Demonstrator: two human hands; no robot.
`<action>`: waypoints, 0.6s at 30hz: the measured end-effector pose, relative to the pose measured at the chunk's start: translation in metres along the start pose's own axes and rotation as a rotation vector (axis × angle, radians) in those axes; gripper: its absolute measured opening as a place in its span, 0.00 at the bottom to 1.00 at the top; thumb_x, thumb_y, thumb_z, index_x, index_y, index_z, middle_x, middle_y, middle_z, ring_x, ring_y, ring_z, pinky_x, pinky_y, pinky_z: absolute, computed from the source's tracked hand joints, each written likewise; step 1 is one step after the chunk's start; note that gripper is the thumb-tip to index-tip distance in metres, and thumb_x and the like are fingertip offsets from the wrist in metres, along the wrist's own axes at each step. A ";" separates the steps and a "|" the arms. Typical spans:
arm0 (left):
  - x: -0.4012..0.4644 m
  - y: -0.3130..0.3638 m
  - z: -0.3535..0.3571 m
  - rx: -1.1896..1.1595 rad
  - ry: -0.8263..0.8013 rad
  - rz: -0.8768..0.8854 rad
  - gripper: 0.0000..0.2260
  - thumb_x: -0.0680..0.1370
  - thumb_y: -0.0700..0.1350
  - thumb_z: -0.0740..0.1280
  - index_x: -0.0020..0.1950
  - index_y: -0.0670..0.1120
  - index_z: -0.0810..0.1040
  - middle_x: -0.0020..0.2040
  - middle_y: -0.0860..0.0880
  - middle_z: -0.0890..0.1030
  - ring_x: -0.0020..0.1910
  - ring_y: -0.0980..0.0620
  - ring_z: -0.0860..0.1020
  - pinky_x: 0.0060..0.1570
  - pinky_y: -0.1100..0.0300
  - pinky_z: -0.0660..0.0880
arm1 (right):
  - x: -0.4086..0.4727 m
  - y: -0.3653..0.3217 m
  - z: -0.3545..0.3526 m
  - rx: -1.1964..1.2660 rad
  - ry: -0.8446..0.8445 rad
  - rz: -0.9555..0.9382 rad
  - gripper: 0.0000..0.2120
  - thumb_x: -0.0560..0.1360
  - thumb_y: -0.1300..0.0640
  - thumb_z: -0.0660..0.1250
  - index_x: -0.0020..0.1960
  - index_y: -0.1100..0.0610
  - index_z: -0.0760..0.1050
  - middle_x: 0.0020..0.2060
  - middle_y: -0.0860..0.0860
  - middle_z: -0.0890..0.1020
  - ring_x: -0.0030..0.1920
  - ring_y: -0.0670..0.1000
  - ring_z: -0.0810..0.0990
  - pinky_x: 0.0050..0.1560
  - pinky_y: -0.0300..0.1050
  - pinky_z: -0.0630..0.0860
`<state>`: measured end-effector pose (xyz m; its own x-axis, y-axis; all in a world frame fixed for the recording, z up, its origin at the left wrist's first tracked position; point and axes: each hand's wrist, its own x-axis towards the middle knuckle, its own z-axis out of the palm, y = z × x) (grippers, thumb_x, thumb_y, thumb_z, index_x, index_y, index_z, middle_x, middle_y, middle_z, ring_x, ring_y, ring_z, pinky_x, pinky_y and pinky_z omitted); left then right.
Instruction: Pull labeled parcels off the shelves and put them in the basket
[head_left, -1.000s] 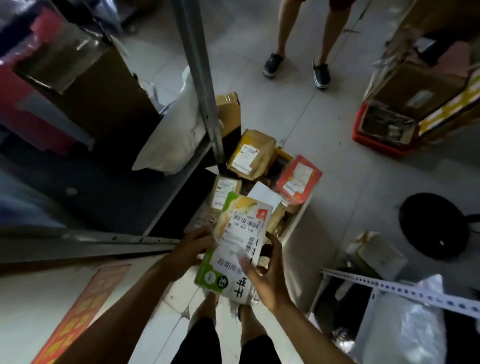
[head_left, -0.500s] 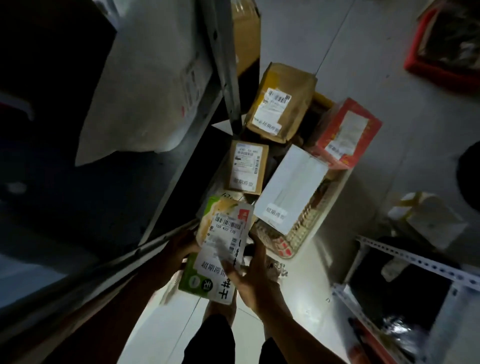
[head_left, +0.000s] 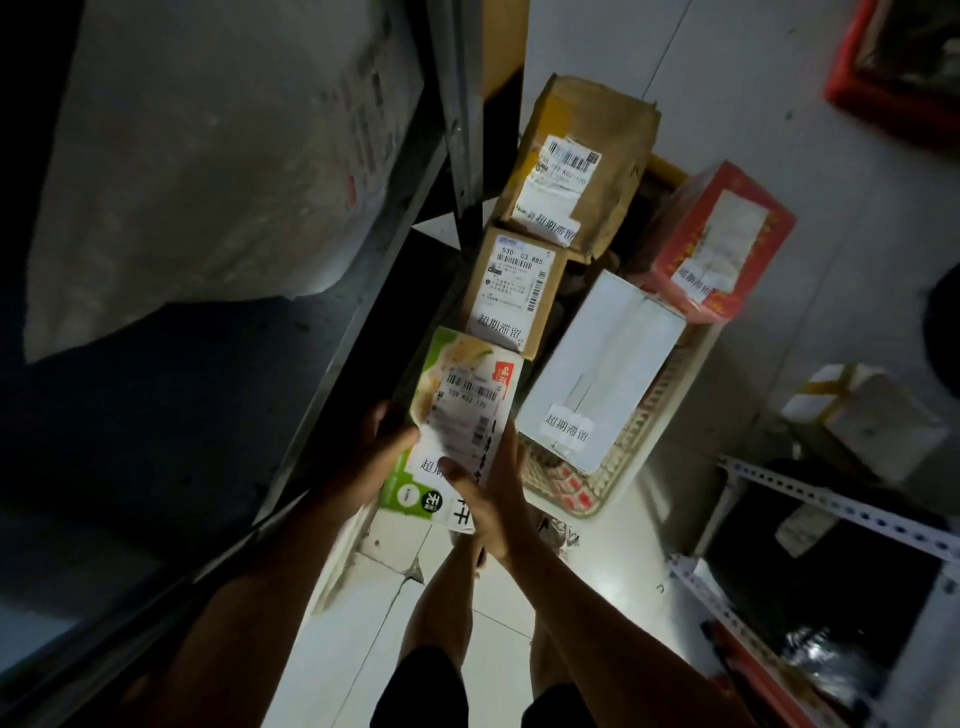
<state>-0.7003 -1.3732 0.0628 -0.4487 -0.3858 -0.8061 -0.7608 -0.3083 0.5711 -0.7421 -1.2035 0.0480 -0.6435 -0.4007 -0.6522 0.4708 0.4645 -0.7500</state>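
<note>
Progress: basket (head_left: 613, 483) already holds approx 4 parcels; a 5th is in hand over its near-left corner, not yet set down.
Parcel in hand: green/white carton (head_left: 457, 415), at 6 o'clock of the stack, tilted, label side up.
L hand (head_left: 371, 457): fingers curled round the carton's left edge, thumb on top.
R hand (head_left: 493, 493): fingers curled along the carton's right edge, thumb pressing the label.
Left to do: lower carton into basket; big white bag (head_left: 208, 156) at 10 o'clock on the shelf (head_left: 363, 291) prob. next, my guess.
Carton label: barcode, "Y59 K02 170"; sticker starts "超期", rest under thumb.
Small brown box (head_left: 514, 291), 12 o'clock of carton: "530 C3 885", sticker "超期滞留".
Crumpled brown parcel (head_left: 582, 161), far end: barcode, sticker "超期滞留".
White box (head_left: 597, 374), 2 o'clock: sticker "超期滞留".
Red box (head_left: 722, 244), 1 o'clock: sticker "超期滞留", other print too blurred.
Bag label: unreadable.
</note>
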 end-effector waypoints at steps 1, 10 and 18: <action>0.003 -0.002 0.000 0.022 0.008 0.008 0.21 0.61 0.56 0.70 0.52 0.50 0.77 0.47 0.42 0.81 0.49 0.40 0.80 0.49 0.44 0.77 | 0.000 -0.001 0.001 0.000 -0.002 0.009 0.49 0.63 0.33 0.72 0.77 0.45 0.55 0.61 0.48 0.66 0.65 0.50 0.68 0.55 0.45 0.76; 0.003 -0.004 0.017 0.111 0.069 0.091 0.09 0.75 0.37 0.70 0.41 0.46 0.71 0.45 0.48 0.79 0.46 0.51 0.78 0.41 0.63 0.74 | -0.013 0.005 0.001 -0.069 -0.043 0.096 0.52 0.68 0.37 0.72 0.82 0.43 0.45 0.71 0.46 0.63 0.71 0.50 0.64 0.67 0.55 0.75; -0.031 0.006 0.020 0.430 0.065 0.331 0.16 0.76 0.34 0.70 0.52 0.54 0.74 0.59 0.42 0.78 0.52 0.42 0.82 0.42 0.51 0.82 | -0.032 -0.029 -0.024 -0.106 0.003 0.121 0.35 0.76 0.53 0.73 0.78 0.48 0.61 0.67 0.54 0.74 0.64 0.54 0.75 0.61 0.58 0.79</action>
<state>-0.7006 -1.3461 0.0883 -0.6775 -0.4586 -0.5751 -0.7129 0.2170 0.6668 -0.7495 -1.1846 0.0931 -0.5879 -0.3345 -0.7366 0.4787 0.5901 -0.6501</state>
